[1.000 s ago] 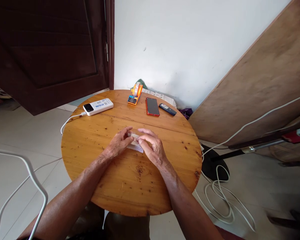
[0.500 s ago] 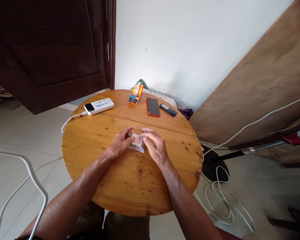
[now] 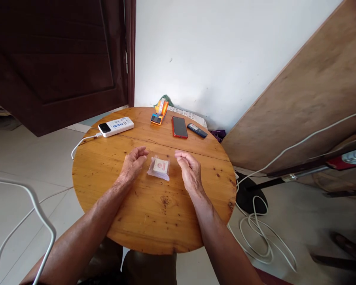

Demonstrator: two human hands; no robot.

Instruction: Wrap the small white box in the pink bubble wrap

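A small clear plastic packet [image 3: 159,168] with a white and red label lies flat in the middle of the round wooden table [image 3: 148,221]. My left hand [image 3: 132,164] rests a little to its left, fingers loosely curled and apart, holding nothing. To the packet's right my right hand [image 3: 189,169] hovers just off it, also loosely open with nothing in it. Neither hand touches the packet.
At the table's far side lie a white power bank [image 3: 116,126] with a white cable [image 3: 80,143], an orange tape dispenser [image 3: 160,112], a red-cased phone [image 3: 179,127] and a small dark phone [image 3: 197,130]. White cord coils [image 3: 259,237] lie on the floor at right.
Both hands were pressed on the packet together; now they have drawn apart to either side and let go, leaving it lying on the table.
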